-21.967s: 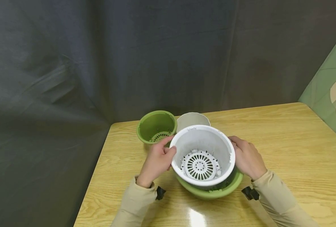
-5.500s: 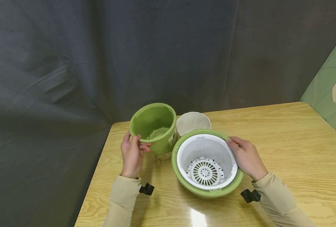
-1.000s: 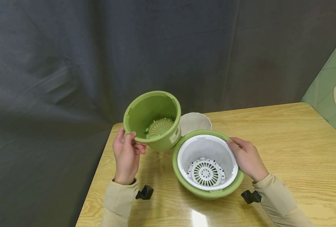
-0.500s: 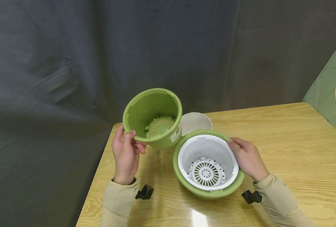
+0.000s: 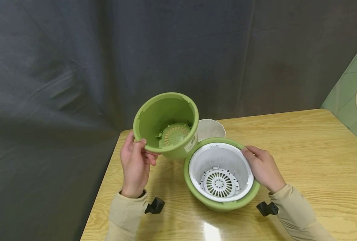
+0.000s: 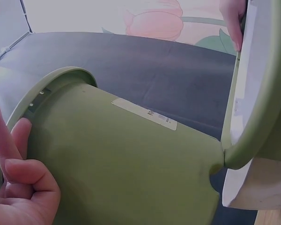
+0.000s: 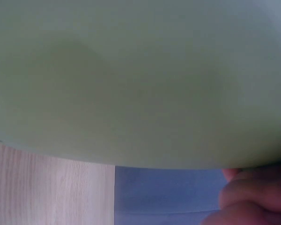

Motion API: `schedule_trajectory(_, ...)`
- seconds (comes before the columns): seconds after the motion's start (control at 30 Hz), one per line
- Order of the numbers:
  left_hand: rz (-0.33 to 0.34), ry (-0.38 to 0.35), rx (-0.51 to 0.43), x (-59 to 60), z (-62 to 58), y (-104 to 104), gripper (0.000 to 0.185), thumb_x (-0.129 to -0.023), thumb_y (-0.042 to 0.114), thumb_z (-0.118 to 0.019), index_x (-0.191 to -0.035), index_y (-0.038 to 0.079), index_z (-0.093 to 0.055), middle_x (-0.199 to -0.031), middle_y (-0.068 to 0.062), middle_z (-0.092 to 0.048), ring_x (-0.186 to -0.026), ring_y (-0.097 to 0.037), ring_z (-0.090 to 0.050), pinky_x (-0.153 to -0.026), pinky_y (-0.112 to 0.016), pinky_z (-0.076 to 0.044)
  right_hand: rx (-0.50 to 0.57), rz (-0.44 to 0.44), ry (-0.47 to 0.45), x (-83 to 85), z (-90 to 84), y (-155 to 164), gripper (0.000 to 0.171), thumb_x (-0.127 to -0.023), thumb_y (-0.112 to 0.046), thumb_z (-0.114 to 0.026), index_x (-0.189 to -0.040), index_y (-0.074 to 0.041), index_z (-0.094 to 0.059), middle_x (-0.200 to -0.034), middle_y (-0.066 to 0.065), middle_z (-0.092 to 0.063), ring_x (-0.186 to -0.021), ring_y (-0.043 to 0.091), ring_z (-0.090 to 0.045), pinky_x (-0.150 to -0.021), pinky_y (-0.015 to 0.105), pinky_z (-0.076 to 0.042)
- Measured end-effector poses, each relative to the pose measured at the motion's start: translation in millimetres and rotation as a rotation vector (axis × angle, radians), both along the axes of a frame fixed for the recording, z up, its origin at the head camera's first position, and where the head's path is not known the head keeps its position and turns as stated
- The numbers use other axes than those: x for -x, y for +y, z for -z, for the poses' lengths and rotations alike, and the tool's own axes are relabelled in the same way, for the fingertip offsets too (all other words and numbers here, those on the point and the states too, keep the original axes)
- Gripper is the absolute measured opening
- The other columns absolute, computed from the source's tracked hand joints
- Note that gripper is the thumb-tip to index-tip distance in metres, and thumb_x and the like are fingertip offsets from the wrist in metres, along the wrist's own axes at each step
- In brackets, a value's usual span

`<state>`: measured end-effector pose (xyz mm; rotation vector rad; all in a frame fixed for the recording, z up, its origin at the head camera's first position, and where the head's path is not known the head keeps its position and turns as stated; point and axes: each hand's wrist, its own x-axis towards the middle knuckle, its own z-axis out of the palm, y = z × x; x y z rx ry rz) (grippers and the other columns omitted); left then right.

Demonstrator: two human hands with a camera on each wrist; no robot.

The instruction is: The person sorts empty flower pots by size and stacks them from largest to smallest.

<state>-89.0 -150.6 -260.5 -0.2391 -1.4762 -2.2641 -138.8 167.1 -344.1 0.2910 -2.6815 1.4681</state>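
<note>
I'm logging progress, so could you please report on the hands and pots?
Left hand holding tilted green pot, raised. Right hand gripping second green pot, white pot nested inside. White container behind them, partly hidden.

Indoor workspace: wooden table [image 5: 299, 157], dark drape [image 5: 178, 47]

One label [image 5: 191, 144] is present: a pale rectangular sticker on the outer wall of the left green pot [image 5: 175, 154]. In the head view it bears a dark mark above faint print. In the left wrist view, dark print occupies one end. The characters are too small to read.
</note>
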Motion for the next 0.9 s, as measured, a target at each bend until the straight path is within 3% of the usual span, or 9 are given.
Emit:
schedule_trajectory(0.47,0.033,0.008,0.021,-5.5,-2.2,7,0.046,-0.092,-0.004,-0.033,-0.137,-0.012,-0.035,-0.059,-0.007,-0.066,-0.036,-0.008,-0.055,-0.035,-0.019,-0.047,0.003,-0.001,0.006,-0.2,0.0,-1,0.052,-0.104,-0.034,-0.032,-0.132,0.003,-0.055,-0.112,0.023,-0.068,-0.098,0.030,-0.067,-0.080,0.031,-0.053)
schedule_trajectory(0.9,0.041,-0.060,0.034,-9.0,-2.3,15,0.049,-0.094,-0.002,-0.033,-0.143,-0.001,-0.036,-0.064,-0.008,-0.067,-0.036,-0.008,-0.054,-0.039,-0.020,-0.050,0.002,-0.001,0.003,-0.5,-0.1,0,0.052,-0.104,-0.035,-0.032,-0.131,0.003,-0.056,-0.112,0.024,-0.068,-0.099,0.033,-0.066,-0.083,0.035,-0.053)
